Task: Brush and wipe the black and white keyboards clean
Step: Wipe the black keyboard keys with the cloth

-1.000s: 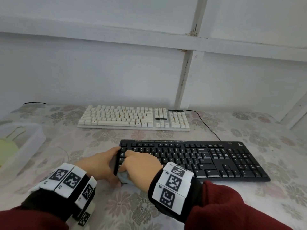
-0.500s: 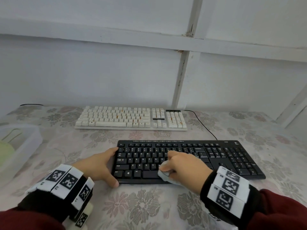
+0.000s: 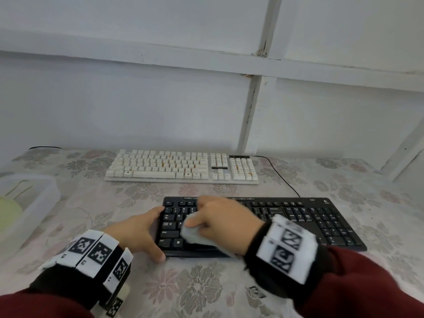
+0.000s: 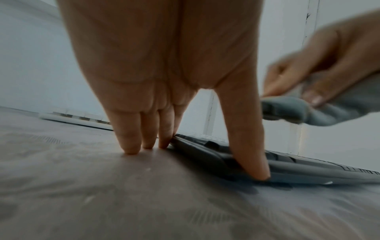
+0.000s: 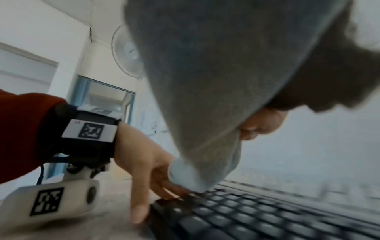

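right hand (image 3: 223,222) grips cloth (image 3: 195,234), black keyboard (image 3: 298,216)

White panelled wall (image 3: 137,106) behind a floral-clothed table (image 3: 202,290).

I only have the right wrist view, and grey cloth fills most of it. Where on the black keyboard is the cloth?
Observer: The grey cloth, bunched in the right hand, is over the left end of the black keyboard.
Operator: Is the left hand holding the keyboard?
Observer: The left hand has fingertips on the floral tablecloth at the keyboard's left edge, thumb at its front.
Operator: And the white one?
Observer: The white keyboard lies behind, untouched.
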